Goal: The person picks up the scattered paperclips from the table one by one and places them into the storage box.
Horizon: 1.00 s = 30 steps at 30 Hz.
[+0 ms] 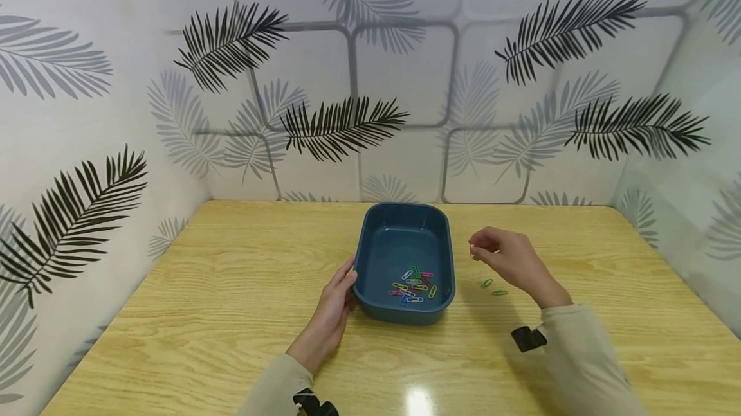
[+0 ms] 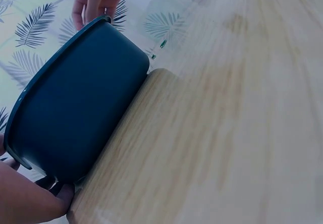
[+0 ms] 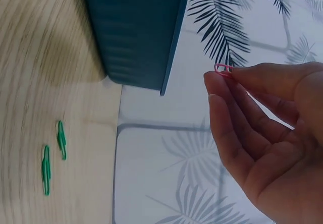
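A dark blue plastic bin (image 1: 399, 247) stands on the table with several coloured paper clips (image 1: 418, 287) lying in its near half. My left hand (image 1: 332, 313) grips the bin's left side, thumb at the rim and fingers against the outer wall. To the right of the bin, my right hand (image 1: 512, 260) is raised above the table. Between its thumb and forefinger it pinches a pink paper clip (image 3: 220, 69), best seen in the right wrist view. Two green paper clips (image 3: 46, 170) lie on the table below that hand.
The light wood table (image 1: 243, 262) runs back to a wall (image 1: 399, 159) with a leaf pattern, and similar walls rise on both sides. Black straps (image 1: 529, 339) sit on the sleeves near each wrist. A bright reflection shows at the table's front.
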Motion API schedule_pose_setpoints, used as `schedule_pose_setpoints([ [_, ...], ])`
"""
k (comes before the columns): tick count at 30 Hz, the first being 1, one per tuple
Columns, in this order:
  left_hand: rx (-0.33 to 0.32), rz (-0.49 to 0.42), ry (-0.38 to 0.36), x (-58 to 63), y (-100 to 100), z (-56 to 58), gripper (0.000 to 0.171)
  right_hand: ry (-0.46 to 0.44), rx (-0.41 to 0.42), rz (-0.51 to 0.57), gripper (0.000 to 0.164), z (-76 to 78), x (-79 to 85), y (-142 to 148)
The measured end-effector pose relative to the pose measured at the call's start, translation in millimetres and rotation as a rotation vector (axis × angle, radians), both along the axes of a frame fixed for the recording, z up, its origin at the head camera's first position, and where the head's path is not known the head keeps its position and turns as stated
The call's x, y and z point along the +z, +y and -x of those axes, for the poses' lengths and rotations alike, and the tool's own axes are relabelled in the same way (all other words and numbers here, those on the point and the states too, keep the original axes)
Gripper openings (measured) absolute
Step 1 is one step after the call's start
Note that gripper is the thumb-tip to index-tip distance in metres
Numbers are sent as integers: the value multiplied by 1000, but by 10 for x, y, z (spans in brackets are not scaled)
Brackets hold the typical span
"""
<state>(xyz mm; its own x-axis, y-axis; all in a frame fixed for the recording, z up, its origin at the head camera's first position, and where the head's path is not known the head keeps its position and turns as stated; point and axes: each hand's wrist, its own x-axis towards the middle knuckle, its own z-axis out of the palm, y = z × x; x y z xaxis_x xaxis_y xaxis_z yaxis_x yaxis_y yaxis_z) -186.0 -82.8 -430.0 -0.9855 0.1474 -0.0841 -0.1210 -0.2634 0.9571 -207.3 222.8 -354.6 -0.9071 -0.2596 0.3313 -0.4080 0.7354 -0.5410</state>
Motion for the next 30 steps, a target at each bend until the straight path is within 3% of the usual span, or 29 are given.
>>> schedule_pose_setpoints([
  [5,-1,4,-7,-5,-1,5,53,29,3,51,6,-48,23,-114],
  [16,-6,1,-18,-9,-5,2,52,77,72,38,6,-97,-45,-337],
  [30,-12,-1,-16,1,2,-1,52,101,77,44,7,-95,-79,-364],
])
